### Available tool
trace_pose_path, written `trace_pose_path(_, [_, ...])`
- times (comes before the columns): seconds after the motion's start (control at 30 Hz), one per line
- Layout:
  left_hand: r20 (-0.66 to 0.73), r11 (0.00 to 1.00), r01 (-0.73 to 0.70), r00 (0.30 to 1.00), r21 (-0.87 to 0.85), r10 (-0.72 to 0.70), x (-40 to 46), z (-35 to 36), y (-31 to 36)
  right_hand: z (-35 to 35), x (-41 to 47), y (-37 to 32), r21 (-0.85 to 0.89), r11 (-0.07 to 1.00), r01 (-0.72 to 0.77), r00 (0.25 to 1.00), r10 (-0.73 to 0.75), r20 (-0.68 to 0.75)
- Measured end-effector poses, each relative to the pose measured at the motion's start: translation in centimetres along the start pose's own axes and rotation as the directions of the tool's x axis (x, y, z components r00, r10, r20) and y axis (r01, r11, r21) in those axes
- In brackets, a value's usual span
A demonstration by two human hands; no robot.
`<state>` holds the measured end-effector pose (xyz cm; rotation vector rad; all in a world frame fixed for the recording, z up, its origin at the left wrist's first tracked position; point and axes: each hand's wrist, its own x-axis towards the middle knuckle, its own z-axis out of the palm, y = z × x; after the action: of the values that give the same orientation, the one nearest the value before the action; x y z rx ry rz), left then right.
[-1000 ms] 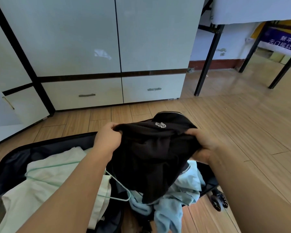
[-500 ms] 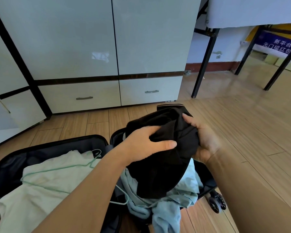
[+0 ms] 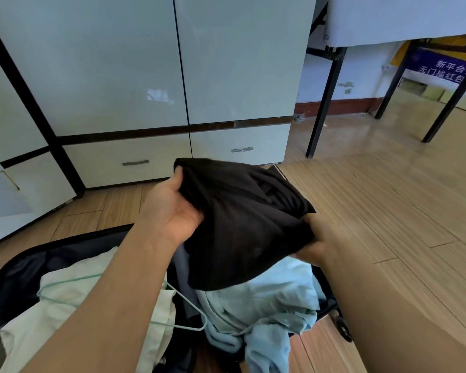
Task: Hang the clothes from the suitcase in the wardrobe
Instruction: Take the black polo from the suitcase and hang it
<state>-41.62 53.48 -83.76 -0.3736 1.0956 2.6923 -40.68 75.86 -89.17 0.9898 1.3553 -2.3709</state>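
Both hands, left (image 3: pixel 172 211) and right (image 3: pixel 316 247), grip the black garment (image 3: pixel 242 224), stretched left-to-right above the open suitcase (image 3: pixel 16 275); wooden floor (image 3: pixel 388 211); white wardrobe (image 3: pixel 172 76) behind.

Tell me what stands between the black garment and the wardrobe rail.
The wardrobe doors facing the person are closed, so they bar the way inside. The left hand and right hand both grip the black garment, which is on no hanger; a green hanger lies in the suitcase.
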Motion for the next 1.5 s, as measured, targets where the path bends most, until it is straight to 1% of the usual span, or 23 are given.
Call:
trace_pose_path(0.07, [-0.116, 0.999, 0.021, 0.993, 0.039, -0.016, 0.1, -0.9, -0.2, 0.6, -0.9, -0.8, 0.178, 0.984, -0.006, 0.992, -0.017, 0.126])
trace_pose_path(0.1, [-0.203, 0.987, 0.033, 0.979, 0.16, 0.001, 0.3, -1.5, -0.4, 0.7, -1.3, -1.1, 0.21, 0.978, 0.016, 0.983, -0.054, 0.177])
trace_pose_path(0.13, [-0.263, 0.924, 0.059, 0.964, 0.378, 0.046, 0.5, -2.3, -0.7, 0.9, -1.7, -1.3, 0.229, 0.973, 0.032, 0.967, -0.087, 0.238])
trace_pose_path(0.2, [-0.216, 0.563, 0.064, 0.954, 0.824, 0.208, 0.5, -3.2, -1.2, 1.2, -2.2, -1.2, 0.211, 0.976, 0.05, 0.944, -0.115, 0.31])
trace_pose_path(0.23, [-0.104, 0.393, -0.007, 0.96, 0.919, 0.26, 0.3, -3.3, -1.3, 1.2, -2.2, -1.0, 0.182, 0.981, 0.062, 0.937, -0.12, 0.329])
trace_pose_path(0.27, [0.008, 0.323, -0.086, 0.972, 0.942, 0.235, 0.0, -3.0, -1.3, 1.4, -2.2, -0.6, 0.151, 0.986, 0.067, 0.925, -0.118, 0.362])
trace_pose_path(0.33, [0.182, 0.347, -0.175, 0.983, 0.921, 0.013, -1.1, -1.4, -1.1, 1.7, -2.5, 0.1, 0.087, 0.994, 0.066, 0.895, -0.098, 0.436])
trace_pose_path(0.43, [0.28, 0.28, -0.214, 0.934, 0.936, -0.222, -0.8, -1.0, -2.2, 2.4, -3.2, 0.7, 0.028, 0.999, 0.037, 0.858, -0.046, 0.511])
trace_pose_path(0.53, [0.3, 0.131, -0.28, 0.938, 0.951, -0.175, 0.0, -1.9, -3.2, 2.5, -3.3, 0.0, -0.006, 0.997, 0.071, 0.862, -0.058, 0.503])
trace_pose_path(0.6, [0.293, 0.03, -0.292, 0.955, 0.956, -0.042, 0.2, -2.2, -2.7, 2.0, -2.6, -0.5, -0.152, 0.97, 0.192, 0.923, -0.125, 0.365])
trace_pose_path(0.67, [0.241, 0.082, -0.258, 0.955, 0.963, 0.174, 0.3, -2.5, -1.6, 0.7, -1.3, -0.7, -0.479, 0.784, 0.394, 0.918, -0.36, 0.165])
trace_pose_path(0.7, [0.197, 0.181, -0.254, 0.939, 0.95, 0.283, 0.4, -2.7, -0.9, -0.3, -0.6, -0.6, -0.62, 0.666, 0.415, 0.879, -0.47, 0.084])
trace_pose_path(0.73, [0.141, 0.312, -0.258, 0.925, 0.914, 0.352, 0.5, -2.8, -0.1, -1.3, -0.1, -0.3, -0.696, 0.61, 0.379, 0.851, -0.525, 0.003])
trace_pose_path(0.83, [-0.019, 0.779, -0.261, 0.944, 0.57, 0.331, 0.6, -2.7, 1.8, -3.2, 0.8, 0.7, -0.688, 0.679, 0.256, 0.849, -0.498, -0.176])
trace_pose_path(0.9, [0.008, 0.899, -0.241, 0.967, 0.365, 0.256, 0.4, -2.3, 2.1, -3.0, 0.6, 1.0, -0.701, 0.666, 0.255, 0.838, -0.514, -0.184])
trace_pose_path(0.97, [0.071, 0.927, -0.228, 0.974, 0.297, 0.216, -0.1, -1.6, 1.6, -1.7, -0.1, 0.5, -0.652, 0.662, 0.369, 0.806, -0.578, -0.131])
trace_pose_path(1.03, [0.121, 0.938, -0.214, 0.975, 0.271, 0.187, -0.5, -1.0, 0.7, 0.4, -1.5, -0.2, -0.508, 0.737, 0.445, 0.863, -0.506, 0.021])
trace_pose_path(1.1, [0.168, 0.943, -0.177, 0.977, 0.283, 0.133, -0.9, -0.3, -0.1, 2.8, -2.8, -0.6, -0.433, 0.844, 0.316, 0.947, -0.255, 0.194])
trace_pose_path(1.13, [0.201, 0.939, -0.161, 0.974, 0.304, 0.102, -1.2, 0.1, -0.5, 3.7, -3.0, -0.3, -0.44, 0.863, 0.249, 0.957, -0.15, 0.247])
trace_pose_path(1.23, [0.277, 0.899, -0.165, 0.959, 0.406, 0.05, -1.7, 1.0, -1.2, 5.3, -3.1, 1.4, -0.412, 0.901, 0.134, 0.961, -0.016, 0.276])
trace_pose_path(1.3, [0.305, 0.867, -0.218, 0.949, 0.447, 0.081, -1.8, 1.2, -1.3, 5.5, -3.3, 1.1, -0.322, 0.933, 0.16, 0.969, -0.085, 0.234])
trace_pose_path(1.37, [0.312, 0.846, -0.295, 0.936, 0.445, 0.162, -1.6, 1.0, -0.8, 5.1, -3.3, -0.4, -0.105, 0.957, 0.27, 0.942, -0.24, 0.235])
trace_pose_path(1.5, [0.317, 0.69, -0.493, 0.87, 0.53, 0.378, -0.6, 0.2, 0.5, 4.7, -4.6, -4.0, 0.36, 0.793, 0.491, 0.755, -0.594, 0.28])
